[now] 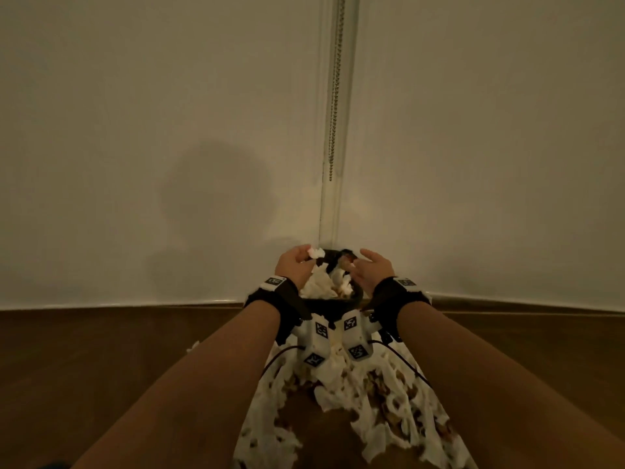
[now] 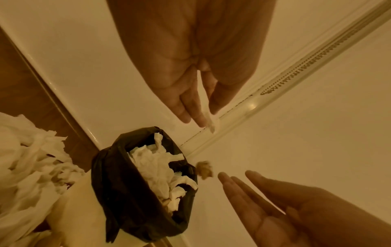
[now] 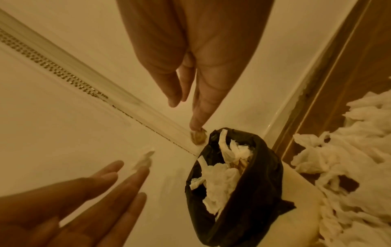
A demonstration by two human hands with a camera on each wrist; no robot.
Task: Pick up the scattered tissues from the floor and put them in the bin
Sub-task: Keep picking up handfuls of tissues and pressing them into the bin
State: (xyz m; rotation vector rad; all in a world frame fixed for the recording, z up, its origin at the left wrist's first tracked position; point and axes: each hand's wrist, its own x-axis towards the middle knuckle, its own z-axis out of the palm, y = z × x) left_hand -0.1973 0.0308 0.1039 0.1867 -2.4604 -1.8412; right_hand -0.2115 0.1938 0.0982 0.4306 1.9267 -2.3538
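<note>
Dropping scraps over half-full bin [image 1: 333, 301]: left hand [image 1: 293, 265] pinches white scrap [image 1: 315, 253], right hand [image 1: 373, 269] fingers released; tissues [image 1: 372, 411] near still floor-bound.

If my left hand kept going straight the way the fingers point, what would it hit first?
Probably the wall. The left hand, pinching a tissue scrap above the bin, points past the bin's far rim toward the corner, and nothing else shows in that line. Depth is hard to judge here.
</note>
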